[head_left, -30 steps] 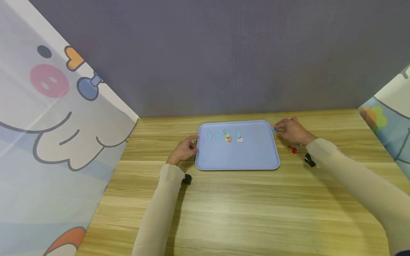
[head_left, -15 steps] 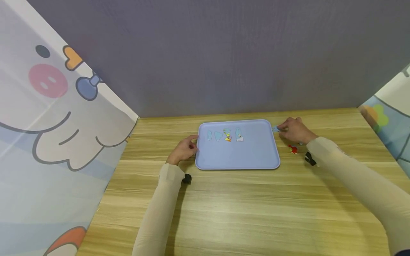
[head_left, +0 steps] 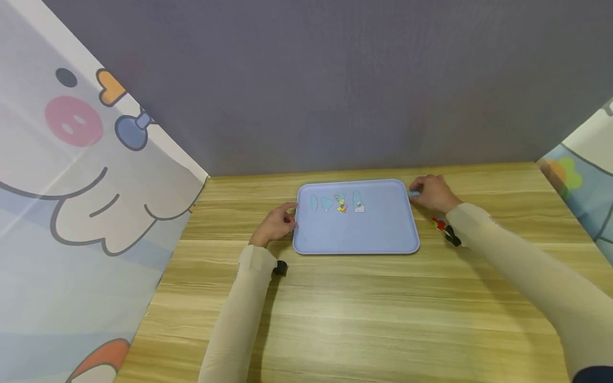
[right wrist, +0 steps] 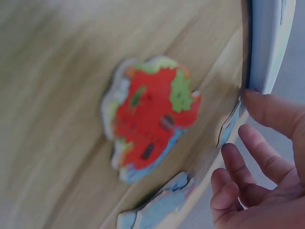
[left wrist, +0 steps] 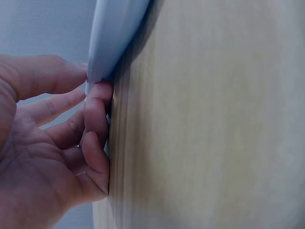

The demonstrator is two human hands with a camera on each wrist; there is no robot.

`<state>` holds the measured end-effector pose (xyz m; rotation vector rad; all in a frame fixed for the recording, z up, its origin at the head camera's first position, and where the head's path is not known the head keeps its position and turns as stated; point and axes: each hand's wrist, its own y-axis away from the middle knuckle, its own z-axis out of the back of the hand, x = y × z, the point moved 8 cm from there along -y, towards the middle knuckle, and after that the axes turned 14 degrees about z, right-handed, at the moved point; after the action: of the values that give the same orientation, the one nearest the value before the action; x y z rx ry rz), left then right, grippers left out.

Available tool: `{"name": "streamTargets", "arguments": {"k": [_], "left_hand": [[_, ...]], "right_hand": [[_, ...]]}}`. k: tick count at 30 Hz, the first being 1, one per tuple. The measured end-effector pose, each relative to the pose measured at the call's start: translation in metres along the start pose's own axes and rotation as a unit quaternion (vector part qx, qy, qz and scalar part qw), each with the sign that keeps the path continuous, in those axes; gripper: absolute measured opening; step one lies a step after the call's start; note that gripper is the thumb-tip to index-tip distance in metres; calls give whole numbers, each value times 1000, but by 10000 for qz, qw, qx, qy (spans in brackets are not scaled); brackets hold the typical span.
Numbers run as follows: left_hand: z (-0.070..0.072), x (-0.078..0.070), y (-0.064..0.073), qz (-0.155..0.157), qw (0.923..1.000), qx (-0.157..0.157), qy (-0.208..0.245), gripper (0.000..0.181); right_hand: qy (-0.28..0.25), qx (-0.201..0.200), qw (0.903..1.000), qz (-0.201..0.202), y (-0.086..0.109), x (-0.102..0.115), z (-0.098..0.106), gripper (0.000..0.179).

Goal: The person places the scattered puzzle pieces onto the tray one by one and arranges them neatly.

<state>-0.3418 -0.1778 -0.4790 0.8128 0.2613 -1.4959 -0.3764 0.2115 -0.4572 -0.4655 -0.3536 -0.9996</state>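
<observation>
A pale blue tray (head_left: 354, 231) lies on the table with several light blue, yellow and white puzzle pieces in its upper part. My left hand (head_left: 276, 222) touches the tray's left edge, thumb and index fingertips on the rim, the other fingers loosely bent. Just outside the tray's right edge, my right hand (head_left: 435, 193) has its thumb and fingertips around the ends of a light blue puzzle piece (right wrist: 229, 123) low on the tabletop. A red and green puzzle piece (right wrist: 152, 119) lies nearer me under that wrist, with another light blue piece (right wrist: 162, 207) beside it.
The wooden table (head_left: 354, 314) meets a grey upright panel (head_left: 335, 85) at its back edge. A cartoon-printed wall (head_left: 96, 175) rises on the left, and another printed wall stands at the far right. Black wrist straps show under both sleeves.
My right hand draws slightly away from the tray, uncovering the light blue puzzle piece, then comes back left over it. The left hand and the tray stay put.
</observation>
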Motion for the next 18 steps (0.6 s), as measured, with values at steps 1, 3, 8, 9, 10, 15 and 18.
{"name": "streamTargets", "arguments": {"k": [1,3,8,9,10,15,18], "left_hand": [[0,0,0,-5,10000,3,-4,56],[1,0,0,-10,10000,17,10,56],[1,0,0,-20,10000,8,29,56],[1,0,-1,-11,10000,13,30,56],[1,1,-1,-4,10000,17,26,56],[0,2,-1,35,10000,68,47,57],[0,2,-1,35,10000,52,33,57]], "right_hand": [[4,6,10000,-22,-1,0,-1,27],[25,15,10000,-60,-3,-1,-1,26],[31,57,9998,-199,-4,-1,-1,22],[23,85,9997,-237,-4,-2,-1,23],[15,111,9995,-303,-4,-4,-1,23],[-8,203,9985,-513,-1,-9,-2,26],[-56,139,9983,-565,0,-10,1,28]]}}
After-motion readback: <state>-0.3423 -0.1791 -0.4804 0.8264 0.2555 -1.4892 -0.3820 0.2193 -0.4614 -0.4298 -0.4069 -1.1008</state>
